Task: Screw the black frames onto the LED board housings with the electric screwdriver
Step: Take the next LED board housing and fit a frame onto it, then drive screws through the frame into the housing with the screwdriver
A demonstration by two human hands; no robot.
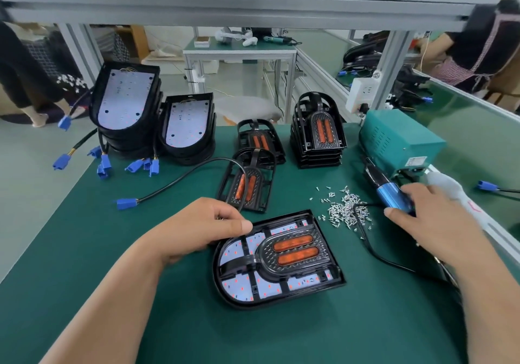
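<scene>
Two hands: we see both low over the green mat, the left at the nearest housing and the right at the tool.
Left hand: its four fingers are curled toward the palm and pressed together. The thumb lies straight, with its tip touching the upper-left rim of the LED board housing. We cannot tell whether the curled fingers hold anything.
Right hand: the fingers wrap over the blue barrel of the electric screwdriver and the thumb lies against its near side, so the hand grips it.
Electric screwdriver: it sits low and tilted at the right of the mat, with its black end toward the teal box.
LED board housing: it lies flat on the mat at front centre, between our two hands, with its rounded end to the left.
Black frame: it rests inside that housing over the white board, its two orange lenses facing up.
Screws: a loose heap lies on the mat between the housing and the screwdriver, just beside the right thumb.
Spare frames: one loose frame lies just behind the left hand, and two frame stacks stand further back.
Housing stacks: two stand at the back left, with blue connectors trailing in front of them.
Teal box: it stands at the back right, just behind the screwdriver.
</scene>
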